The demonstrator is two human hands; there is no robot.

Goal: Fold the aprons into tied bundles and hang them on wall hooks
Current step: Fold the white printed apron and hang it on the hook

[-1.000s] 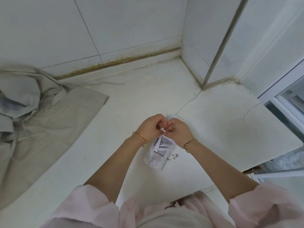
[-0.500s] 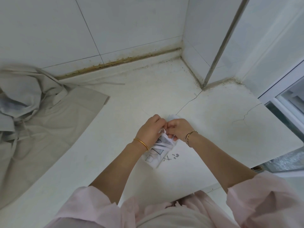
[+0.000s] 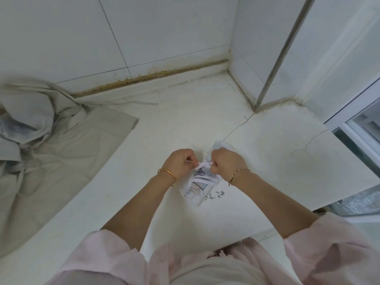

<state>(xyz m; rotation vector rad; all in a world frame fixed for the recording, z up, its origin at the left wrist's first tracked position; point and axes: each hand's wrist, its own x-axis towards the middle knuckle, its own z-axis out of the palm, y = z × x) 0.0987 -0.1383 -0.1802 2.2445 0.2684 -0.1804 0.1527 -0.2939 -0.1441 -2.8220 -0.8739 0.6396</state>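
Pink sleeves (image 3: 98,260) nearest the camera, forearms reaching out over the white bench (image 3: 267,161). The small folded apron bundle (image 3: 198,188) lies flat on it with the print up, its long axis running near-left to far-right. The left hand (image 3: 181,164) and right hand (image 3: 226,162) are both fisted over its far half, each pinching an end of the tie (image 3: 202,166) stretched between them. The bundle pokes out under the wrists and just past the right hand. Further off to the left, a loose grey apron (image 3: 51,151) lies crumpled against the tiled wall (image 3: 144,33).
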